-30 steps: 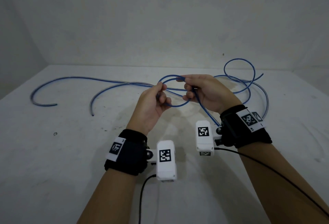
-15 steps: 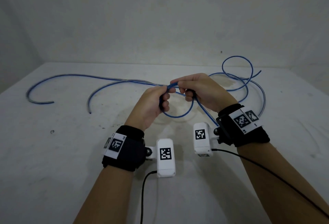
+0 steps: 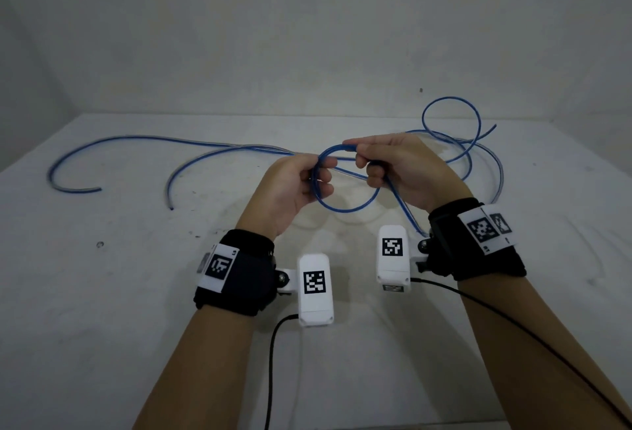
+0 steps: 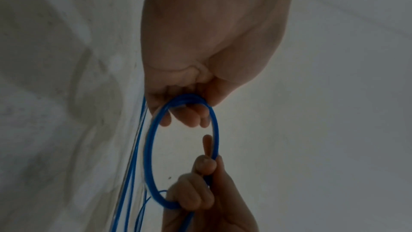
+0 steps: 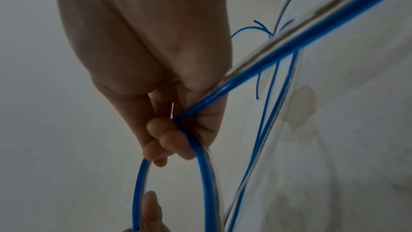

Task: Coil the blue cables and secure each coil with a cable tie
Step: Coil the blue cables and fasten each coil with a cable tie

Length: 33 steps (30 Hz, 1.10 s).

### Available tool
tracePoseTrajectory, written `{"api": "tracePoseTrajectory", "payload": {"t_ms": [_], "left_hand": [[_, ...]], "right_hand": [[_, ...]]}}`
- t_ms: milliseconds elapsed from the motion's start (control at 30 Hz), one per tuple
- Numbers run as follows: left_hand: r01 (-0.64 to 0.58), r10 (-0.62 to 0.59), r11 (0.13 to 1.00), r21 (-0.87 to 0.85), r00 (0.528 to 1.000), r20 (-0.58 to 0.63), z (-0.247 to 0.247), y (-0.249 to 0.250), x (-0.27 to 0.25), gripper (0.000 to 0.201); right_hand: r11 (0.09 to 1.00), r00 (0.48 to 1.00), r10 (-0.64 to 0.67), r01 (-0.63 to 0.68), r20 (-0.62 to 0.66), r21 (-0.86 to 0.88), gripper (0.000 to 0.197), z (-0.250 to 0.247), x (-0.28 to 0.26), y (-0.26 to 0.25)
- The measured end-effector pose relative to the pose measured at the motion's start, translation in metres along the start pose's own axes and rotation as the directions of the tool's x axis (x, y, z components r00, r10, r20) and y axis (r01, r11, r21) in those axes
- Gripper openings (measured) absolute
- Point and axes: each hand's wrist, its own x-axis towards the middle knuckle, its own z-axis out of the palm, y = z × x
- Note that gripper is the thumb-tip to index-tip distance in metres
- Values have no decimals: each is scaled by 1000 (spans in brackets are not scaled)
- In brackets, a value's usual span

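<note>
A small loop of blue cable [image 3: 345, 211] hangs between my two hands above the white table [image 3: 102, 327]. My left hand [image 3: 318, 183] grips the loop's left side with curled fingers; in the left wrist view the strands of the blue cable loop [image 4: 148, 147] pass under those fingers [image 4: 189, 117]. My right hand [image 3: 367, 169] pinches the loop's top and right side. A straight run of blue cable [image 5: 289, 45] leaves the right hand [image 5: 176, 135] toward its wrist. The rest of the cable trails left [image 3: 154, 139] and right over the table.
Two loose cable ends lie on the table at the left [image 3: 92, 189] [image 3: 170, 205]. At the back right more blue cable stands up in a loop [image 3: 451, 101] near the wall. Black camera leads [image 3: 272, 361] run from both wrist cameras toward me.
The right hand moved in to meet the left hand, then drew back to the right. The loop between them is rounder and wider now. Both hands kept hold of the cable.
</note>
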Motion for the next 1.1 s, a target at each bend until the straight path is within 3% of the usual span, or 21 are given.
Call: {"api": "tracePoseTrajectory", "payload": {"t_ms": [133,233,367,500,567,667,767,867,967,1100], "left_hand": [[35,-38,997,66,999,36,10,7,-4,35],[-28,31,994,104,999,-22,19,12,-6,33],[-85,64,985,-147,988,-143,23,21,-12,33],[-67,46,966,-249,995,-89,27,28,-25,31],[-31,30,986,-162,1000,-8,27,35,-36,29],[0,-9,993,122,997,72,30,49,-49,37],[-78,60,962,263,995,76,39,56,-56,35],[-123,123,991,54,992,1,46,58,-60,35],[-123,104,967,-225,990,-93,49,53,-63,38],[-51,41,973,-227,998,-52,51,45,-70,29]], "right_hand": [[987,998,-8,17,54,-160,19,5,-6,-13],[989,998,-43,48,39,-139,21,10,-11,-19],[996,996,-81,83,33,-34,22,6,-24,-22],[981,988,-152,155,-31,114,23,11,-38,-25],[980,984,-168,172,-52,104,21,11,-45,-30],[983,984,-181,181,-7,25,21,13,-55,-38],[976,976,-216,216,5,-10,22,18,-63,-44],[965,966,-259,260,-11,32,25,19,-71,-47],[947,952,-306,307,-29,89,27,19,-77,-40],[942,955,-289,297,-72,155,28,19,-82,-32]]}}
